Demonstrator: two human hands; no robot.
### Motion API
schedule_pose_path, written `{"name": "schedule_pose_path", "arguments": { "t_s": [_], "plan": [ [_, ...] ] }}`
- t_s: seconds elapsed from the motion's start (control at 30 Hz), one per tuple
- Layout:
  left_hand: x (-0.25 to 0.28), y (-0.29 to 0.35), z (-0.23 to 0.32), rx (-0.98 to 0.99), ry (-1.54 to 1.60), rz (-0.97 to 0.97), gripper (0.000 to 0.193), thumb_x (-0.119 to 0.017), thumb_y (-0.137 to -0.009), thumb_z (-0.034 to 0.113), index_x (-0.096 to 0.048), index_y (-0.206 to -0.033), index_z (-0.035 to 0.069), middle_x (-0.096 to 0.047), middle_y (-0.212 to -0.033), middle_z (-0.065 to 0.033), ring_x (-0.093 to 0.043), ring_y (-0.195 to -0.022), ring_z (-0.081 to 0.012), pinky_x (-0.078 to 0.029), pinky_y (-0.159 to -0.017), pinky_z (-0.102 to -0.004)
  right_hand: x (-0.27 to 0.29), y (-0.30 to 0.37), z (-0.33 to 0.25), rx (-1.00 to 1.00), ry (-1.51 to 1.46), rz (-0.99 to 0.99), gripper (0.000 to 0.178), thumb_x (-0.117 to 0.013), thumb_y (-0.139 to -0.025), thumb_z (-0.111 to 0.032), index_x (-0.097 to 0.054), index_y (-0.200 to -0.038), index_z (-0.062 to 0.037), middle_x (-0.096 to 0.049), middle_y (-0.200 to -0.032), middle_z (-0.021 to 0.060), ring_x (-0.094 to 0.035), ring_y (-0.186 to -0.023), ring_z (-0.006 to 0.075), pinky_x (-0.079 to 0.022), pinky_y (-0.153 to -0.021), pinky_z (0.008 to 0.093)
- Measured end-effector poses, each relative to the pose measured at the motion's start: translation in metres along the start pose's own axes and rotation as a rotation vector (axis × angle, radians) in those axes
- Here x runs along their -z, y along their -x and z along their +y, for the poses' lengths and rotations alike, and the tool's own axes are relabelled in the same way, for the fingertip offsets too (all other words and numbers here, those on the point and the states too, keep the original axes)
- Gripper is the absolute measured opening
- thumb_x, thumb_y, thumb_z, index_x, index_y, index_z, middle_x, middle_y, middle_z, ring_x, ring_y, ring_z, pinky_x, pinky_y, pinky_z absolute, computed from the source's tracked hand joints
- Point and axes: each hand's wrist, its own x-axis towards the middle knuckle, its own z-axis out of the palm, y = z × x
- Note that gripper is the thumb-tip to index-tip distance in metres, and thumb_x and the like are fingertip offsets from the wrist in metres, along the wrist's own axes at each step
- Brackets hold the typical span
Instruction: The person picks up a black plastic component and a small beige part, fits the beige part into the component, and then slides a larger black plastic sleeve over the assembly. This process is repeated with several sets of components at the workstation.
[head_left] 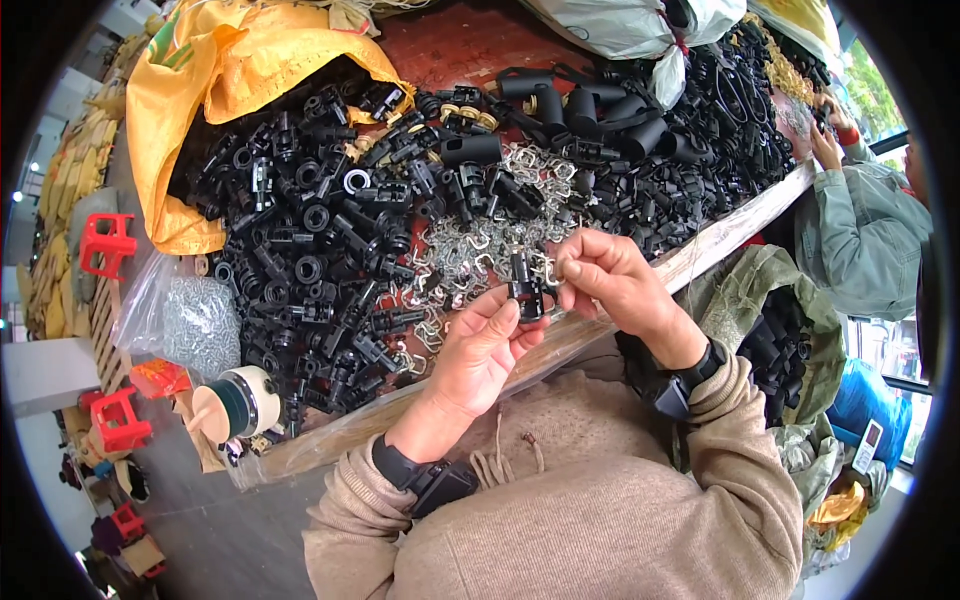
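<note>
Glossy black cylindrical fitting [525, 288], pinched in left hand [476, 355]. Right hand [628, 290] pinches small curved metal hook [552, 272] just beside it.

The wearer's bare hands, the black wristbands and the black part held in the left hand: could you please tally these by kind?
Bare hands: 2
Black wristbands: 2
Held black part: 1
Total: 5

Black part [522, 285] partly behind left fingers [502, 320], sack [625, 28] cropped
</note>
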Motion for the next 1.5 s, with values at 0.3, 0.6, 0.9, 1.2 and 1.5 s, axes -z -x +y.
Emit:
{"name": "schedule_pose_path", "arguments": {
  "t_s": [0.3,0.6,0.9,1.2,1.5],
  "plan": [
    [-0.002,0.0,0.001,0.071,-0.012,0.001,0.024,-0.049,-0.083,0.015,-0.049,-0.104,0.003,-0.056,-0.095,-0.0053,-0.055,-0.082,-0.0127,-0.046,-0.072,-0.0232,-0.01,0.008,0.004,0.331,0.508,0.021,0.013,-0.051,-0.082,-0.012,-0.048,-0.074,-0.002,-0.051,-0.064,0.001,-0.043,-0.052,0.0055,-0.034,-0.046,0.0184],
    [0.001,0.003,0.001,0.034,-0.062,0.04,0.024,-0.052,-0.081,0.014,-0.051,-0.101,0.002,-0.057,-0.091,-0.0057,-0.056,-0.081,-0.0142,-0.046,-0.07,-0.0231,0.01,-0.002,0.016,0.446,0.879,0.233,0.007,-0.056,-0.074,-0.006,-0.055,-0.08,-0.0021,-0.05,-0.073,0.0055,-0.048,-0.064,0.0145,-0.038,-0.055,0.024],
    [-0.002,0.001,0.001,-0.015,-0.046,0.043,0.023,-0.053,-0.08,0.012,-0.051,-0.1,0.001,-0.057,-0.092,-0.0061,-0.056,-0.081,-0.0137,-0.048,-0.071,-0.025,-0.012,0.011,0.002,0.734,1.044,-0.025,0.027,-0.065,-0.063,-0.015,-0.058,-0.088,-0.0077,-0.046,-0.102,0.0124,-0.043,-0.093,0.0286,-0.034,-0.078,0.0396],
    [-0.002,-0.003,-0.002,0.005,-0.114,0.035,0.027,-0.053,-0.08,0.012,-0.049,-0.105,0.0,-0.054,-0.097,-0.0064,-0.055,-0.084,-0.0139,-0.047,-0.074,-0.0265,-0.009,0.019,0.015,0.687,1.097,0.024,0.037,-0.067,-0.063,-0.021,-0.056,-0.095,-0.0077,-0.038,-0.112,0.0179,-0.037,-0.102,0.0324,-0.028,-0.085,0.0425],
    [0.001,0.003,-0.004,-0.019,-0.227,0.078,0.028,-0.049,-0.082,0.011,-0.046,-0.106,-0.003,-0.053,-0.098,-0.009,-0.055,-0.084,-0.016,-0.047,-0.074,-0.0266,-0.019,0.014,0.036,0.722,1.092,0.052,0.041,-0.065,-0.063,-0.026,-0.045,-0.093,-0.0062,-0.032,-0.119,0.0173,-0.034,-0.105,0.0326,-0.028,-0.082,0.0413]
  ]
}}
